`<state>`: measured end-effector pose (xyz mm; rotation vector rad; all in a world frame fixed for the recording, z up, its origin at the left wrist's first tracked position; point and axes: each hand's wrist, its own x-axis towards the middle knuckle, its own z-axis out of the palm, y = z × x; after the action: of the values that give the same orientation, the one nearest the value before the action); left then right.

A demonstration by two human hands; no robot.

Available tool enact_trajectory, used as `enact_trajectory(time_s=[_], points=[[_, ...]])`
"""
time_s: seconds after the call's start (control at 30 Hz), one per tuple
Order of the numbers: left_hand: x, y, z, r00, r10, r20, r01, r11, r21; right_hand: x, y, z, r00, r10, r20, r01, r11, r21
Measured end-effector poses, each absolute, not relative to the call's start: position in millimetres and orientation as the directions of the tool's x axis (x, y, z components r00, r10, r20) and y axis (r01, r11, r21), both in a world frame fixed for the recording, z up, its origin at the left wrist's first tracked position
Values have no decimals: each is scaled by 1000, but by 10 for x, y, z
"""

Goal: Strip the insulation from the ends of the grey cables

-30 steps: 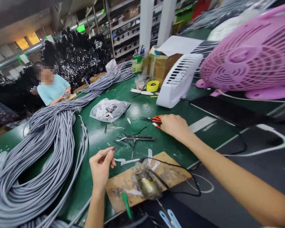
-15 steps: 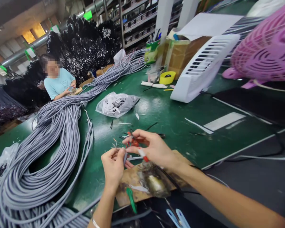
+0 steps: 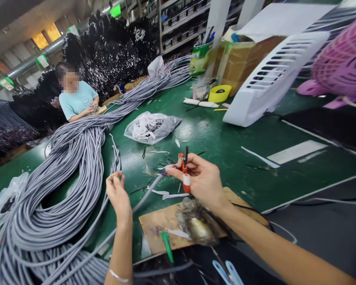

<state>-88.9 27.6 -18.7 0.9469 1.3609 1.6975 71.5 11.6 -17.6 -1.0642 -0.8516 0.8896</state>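
My right hand pinches the end of a grey cable, whose thin coloured wires show at the fingertips. In the same hand is a small red-and-white handled tool with a dark upper part; its exact kind is unclear. My left hand is raised beside the loose grey cable ends, its fingers loosely bent and thumb apart, with nothing visible in them. Below the right hand, a wooden board carries a dark, grimy piece with a shiny yellowish patch.
A large bundle of grey cables covers the table's left side. A bag of scraps, yellow tape, a white slotted device and a pink fan stand farther back. Blue-handled scissors lie at the front. Another person sits across.
My left hand has let go of the cable and moved left, toward the loose cable ends. My right hand keeps the cable end and the tool, now turned more upright. The view has shifted slightly.
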Motion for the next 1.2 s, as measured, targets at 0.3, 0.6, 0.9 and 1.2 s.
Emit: enact_trajectory(time_s=[0.3, 0.6, 0.9, 1.2], points=[[-692, 122, -164, 70, 996, 51, -40, -49, 998, 551, 178, -138, 135, 985, 103, -305, 141, -942], [-603, 51, -198, -169, 965, 200, 30, -198, 980, 505, 150, -147, 208, 977, 51, -343, 121, -931], [-631, 129, -117, -158, 979, -128, -423, 51, 905, 454, 148, -186, 221, 967, 124, -312, 191, -931], [-709, 126, -64, 111, 985, -133, -356, 165, 920, 476, 143, -161, 203, 974, 105, -375, 176, -910]])
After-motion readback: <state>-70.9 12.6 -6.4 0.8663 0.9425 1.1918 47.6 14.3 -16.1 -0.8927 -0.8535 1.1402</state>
